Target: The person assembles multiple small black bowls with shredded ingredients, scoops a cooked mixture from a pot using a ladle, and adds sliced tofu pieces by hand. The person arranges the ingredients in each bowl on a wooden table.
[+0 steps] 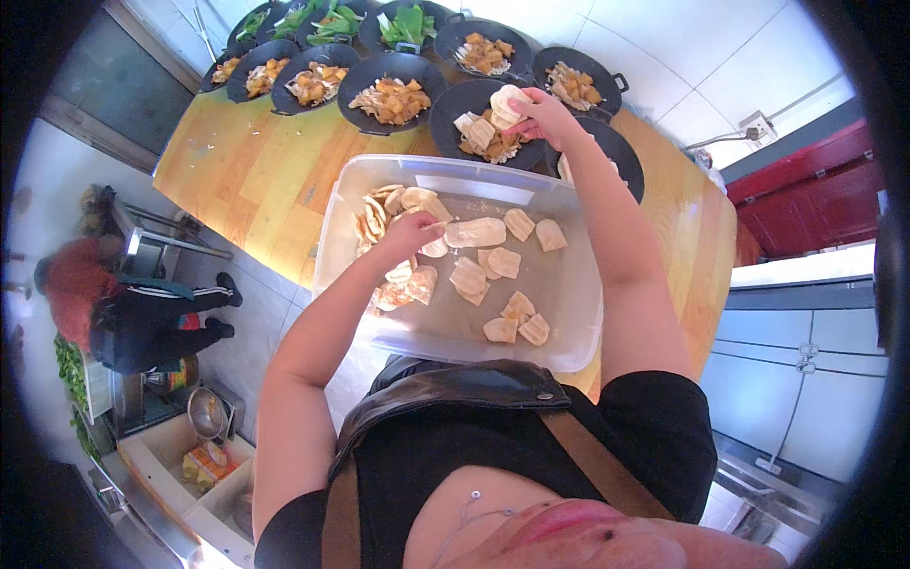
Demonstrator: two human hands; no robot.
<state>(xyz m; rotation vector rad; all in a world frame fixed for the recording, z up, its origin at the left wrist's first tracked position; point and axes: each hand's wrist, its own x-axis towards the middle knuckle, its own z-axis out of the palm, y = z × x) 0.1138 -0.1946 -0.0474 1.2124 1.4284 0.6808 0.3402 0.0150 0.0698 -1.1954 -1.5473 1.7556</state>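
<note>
My right hand (546,117) grips a small stack of pale, flat food slices (509,107) above a black wok (449,107). That wok holds orange-brown chunks, white strips and a few similar slices. My left hand (411,233) pinches a thin slice (434,225) inside a translucent plastic tub (569,284). Around my left fingers, more slices are heaped along the tub's left side. A long slice (476,232) lies just right of that hand, and small groups of slices (518,316) are spread over the tub's floor.
More black woks (421,67) with chunks line the far side of the wooden table (242,185); several at the back contain green leaves (407,26). Slices show in the wok (629,153) beside my right forearm. A person (135,313) bends over at left, near a sink (153,455).
</note>
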